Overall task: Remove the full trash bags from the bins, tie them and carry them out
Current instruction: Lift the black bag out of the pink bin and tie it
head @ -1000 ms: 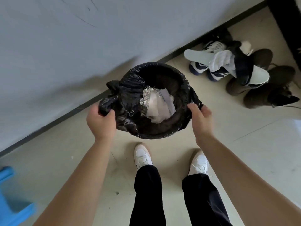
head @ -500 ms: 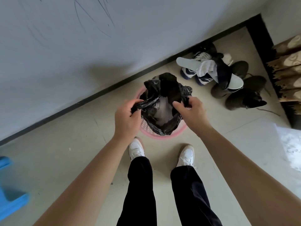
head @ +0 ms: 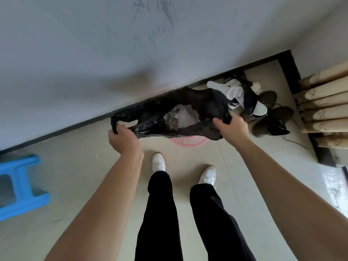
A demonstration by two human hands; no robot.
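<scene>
A black trash bag (head: 203, 102) hangs above the pink bin (head: 188, 141), lifted mostly out of it. Its mouth is stretched wide, showing crumpled foil and white paper inside. My left hand (head: 123, 139) is closed on the bag's left handle loop. My right hand (head: 230, 127) grips the right edge of the bag. Only a curved strip of the pink bin's rim shows below the bag, on the floor by the wall.
A pile of shoes and slippers (head: 250, 102) lies right of the bin against the wall. A blue plastic stool (head: 20, 185) stands at the left. Beige curtain folds (head: 325, 104) hang at the far right. My legs and white shoes (head: 158, 162) are below.
The bag's rim came off the bin, was gathered inward, then pulled up. Now both hands have spread apart, stretching the bag's mouth wide above the pink bin.
</scene>
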